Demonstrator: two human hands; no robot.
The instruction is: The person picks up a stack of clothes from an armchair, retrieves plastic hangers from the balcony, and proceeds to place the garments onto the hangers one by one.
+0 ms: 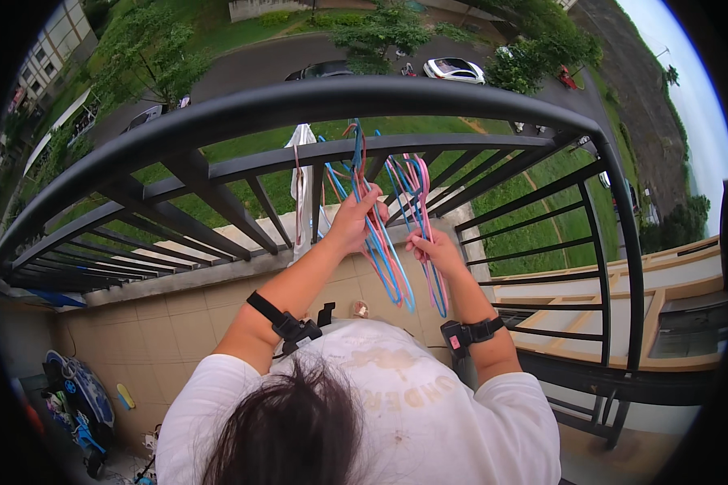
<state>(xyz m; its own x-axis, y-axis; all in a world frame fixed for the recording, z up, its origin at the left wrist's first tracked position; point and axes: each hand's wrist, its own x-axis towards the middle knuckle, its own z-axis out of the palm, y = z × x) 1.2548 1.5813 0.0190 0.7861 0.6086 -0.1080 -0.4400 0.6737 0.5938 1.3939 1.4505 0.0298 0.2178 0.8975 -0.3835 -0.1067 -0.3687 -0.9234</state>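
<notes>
My left hand [357,220] is closed around a bunch of blue and pink clothes hangers [391,275], their hooks pointing up by the railing. Just to the right, my right hand [433,247] grips a second bunch of pink and blue hangers [421,174] near its lower part. Both bunches hang close together in front of the balcony railing [259,166]. A white cloth [301,182] hangs at the railing left of my left hand. Some hangers overlap, so where each one rests is hard to make out.
The black top rail [364,95] curves across ahead of me, with bars below it. Beige floor tiles [178,323] lie underfoot. At the lower left stand blue wheeled items [85,396]. Beyond the railing, far below, are grass, trees and a white car [455,69].
</notes>
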